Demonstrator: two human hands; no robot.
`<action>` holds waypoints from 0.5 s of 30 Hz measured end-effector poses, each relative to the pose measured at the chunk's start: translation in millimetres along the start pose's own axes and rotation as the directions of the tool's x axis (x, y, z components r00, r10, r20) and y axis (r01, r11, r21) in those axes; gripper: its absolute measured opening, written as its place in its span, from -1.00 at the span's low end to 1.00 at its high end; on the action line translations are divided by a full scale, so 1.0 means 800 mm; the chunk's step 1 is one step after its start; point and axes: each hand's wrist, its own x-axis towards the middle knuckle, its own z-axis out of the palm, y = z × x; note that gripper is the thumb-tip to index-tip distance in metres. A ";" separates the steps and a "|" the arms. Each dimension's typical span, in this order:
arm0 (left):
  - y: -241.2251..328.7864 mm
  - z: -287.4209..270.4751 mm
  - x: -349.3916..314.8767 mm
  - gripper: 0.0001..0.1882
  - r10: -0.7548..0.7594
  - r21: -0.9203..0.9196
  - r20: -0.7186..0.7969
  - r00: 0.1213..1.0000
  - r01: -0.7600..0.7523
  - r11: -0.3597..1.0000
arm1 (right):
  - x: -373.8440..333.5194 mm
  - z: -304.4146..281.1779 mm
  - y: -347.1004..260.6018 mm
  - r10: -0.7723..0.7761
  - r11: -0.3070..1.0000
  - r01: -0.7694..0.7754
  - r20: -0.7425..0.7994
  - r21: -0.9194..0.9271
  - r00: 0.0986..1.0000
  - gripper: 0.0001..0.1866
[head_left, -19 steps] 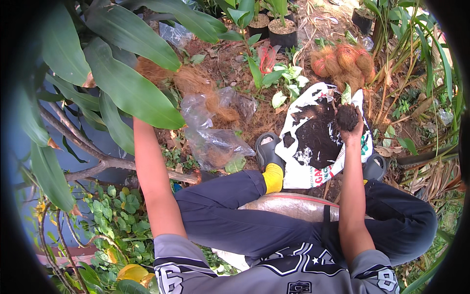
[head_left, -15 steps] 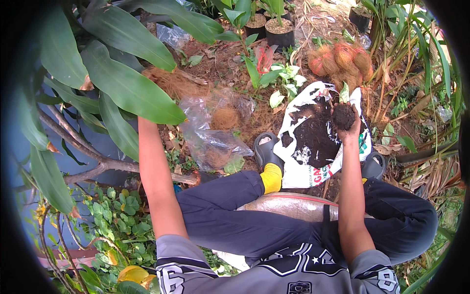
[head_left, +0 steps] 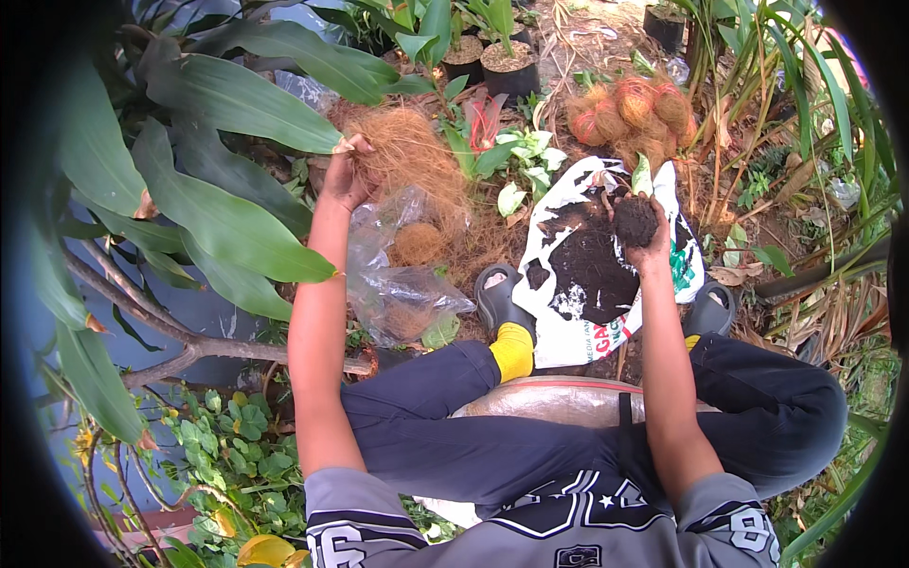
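Left hand: fingertips partly obscured by brown fibre; full grip cannot be determined. Right hand: palm covered by dark soil ball; whatever lies inside the ball is concealed. Grey shirt: cut off by lower edge. Pale sack: partly hidden beneath dark trousers. Foliage, far left: blurred toward the rim.

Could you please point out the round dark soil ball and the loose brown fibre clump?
Round dark soil ball [head_left: 635,221], head view: middle of its visible surface.
Loose brown fibre clump [head_left: 409,156], head view: middle of its strands.
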 end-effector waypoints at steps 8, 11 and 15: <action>-0.169 0.218 0.009 -0.77 -0.326 0.300 0.122 0.937 0.278 0.912 | -0.001 0.015 0.029 0.013 1.000 -0.014 -0.187 -0.004 0.982 -0.66; -0.232 0.245 0.021 -0.66 -0.253 0.498 0.269 0.929 0.090 0.863 | -0.033 0.042 0.049 0.030 0.989 -0.008 0.142 -0.151 0.989 -0.51; -0.256 0.278 0.016 -0.38 0.033 0.926 0.204 0.978 -0.204 0.316 | -0.046 0.044 0.043 -0.035 0.985 0.064 0.176 -0.160 0.984 -0.50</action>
